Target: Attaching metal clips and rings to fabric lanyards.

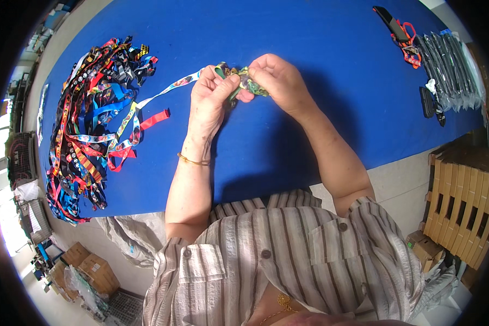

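Observation:
Above the middle of the blue table (pixel 331 32), both of my hands are closed on a bunched, green-patterned ribbon strap (pixel 257 88). My left hand (pixel 210 93) pinches it between thumb and fingers, with a loop standing up beside the thumb. On the other side, my right hand (pixel 279 81) grips the bunch with bent fingers. From the left hand a pale printed ribbon (pixel 171 87) runs down and left to a big tangled heap of colourful ribbon straps (pixel 84 127). Whether that ribbon and the green one are a single piece is hidden by my fingers.
At the far right lie red-handled scissors (pixel 409 33), a black slab-shaped object (pixel 388 20), plastic-wrapped dark packs (pixel 450 70) and a small black item (pixel 427 102). Cardboard boxes (pixel 98 273) stand on the floor at lower left; stacked cardboard (pixel 462 204) stands at lower right.

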The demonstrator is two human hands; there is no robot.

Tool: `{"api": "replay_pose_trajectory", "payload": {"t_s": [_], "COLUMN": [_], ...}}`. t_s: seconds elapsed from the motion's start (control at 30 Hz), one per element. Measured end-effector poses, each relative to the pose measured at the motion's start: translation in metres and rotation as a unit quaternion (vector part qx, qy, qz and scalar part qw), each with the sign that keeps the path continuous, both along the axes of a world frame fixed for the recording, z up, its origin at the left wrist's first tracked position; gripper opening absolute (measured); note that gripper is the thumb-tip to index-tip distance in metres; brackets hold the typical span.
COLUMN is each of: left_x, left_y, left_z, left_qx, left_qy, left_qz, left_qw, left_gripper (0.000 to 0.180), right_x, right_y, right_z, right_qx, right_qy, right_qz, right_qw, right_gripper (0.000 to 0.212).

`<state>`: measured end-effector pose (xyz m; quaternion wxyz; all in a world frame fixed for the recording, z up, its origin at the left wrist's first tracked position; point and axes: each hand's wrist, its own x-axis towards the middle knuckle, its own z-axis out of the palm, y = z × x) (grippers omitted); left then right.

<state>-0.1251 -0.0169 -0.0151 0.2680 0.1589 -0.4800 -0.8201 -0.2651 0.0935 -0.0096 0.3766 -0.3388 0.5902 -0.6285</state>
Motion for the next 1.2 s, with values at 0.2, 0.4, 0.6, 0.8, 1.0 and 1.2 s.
{"api": "replay_pose_trajectory", "payload": {"t_s": [0.2, 0.4, 0.6, 0.8, 1.0, 1.2], "left_x": [0.004, 0.004, 0.002, 0.005, 0.002, 0.001], "left_y": [-0.004, -0.004, 0.0, -0.004, -0.001, 0.0], "left_z": [-0.001, 0.002, 0.006, 0.001, 0.002, 0.0], "left_qx": [0.061, 0.066, 0.068, 0.061, 0.078, 0.052], "left_qy": [0.038, 0.028, 0.012, 0.002, 0.013, 0.0], "left_qz": [-0.025, -0.022, -0.033, -0.058, -0.062, -0.037], "left_qw": [0.997, 0.997, 0.997, 0.996, 0.995, 0.998], "left_gripper": [0.007, 0.007, 0.009, 0.003, 0.003, 0.014], "right_x": [-0.006, -0.009, -0.013, -0.008, -0.01, -0.011], "right_y": [0.004, 0.002, 0.002, 0.004, -0.001, 0.002], "right_z": [0.007, -0.003, -0.004, 0.009, -0.005, 0.002], "right_qx": [-0.009, -0.029, -0.026, -0.002, -0.106, -0.043], "right_qy": [-0.029, -0.024, -0.014, 0.079, 0.369, 0.191], "right_qz": [0.038, 0.068, 0.07, 0.019, -0.116, -0.009], "right_qw": [0.999, 0.997, 0.997, 0.997, 0.916, 0.981], "right_gripper": [0.016, 0.015, 0.01, 0.006, 0.007, 0.01]}}
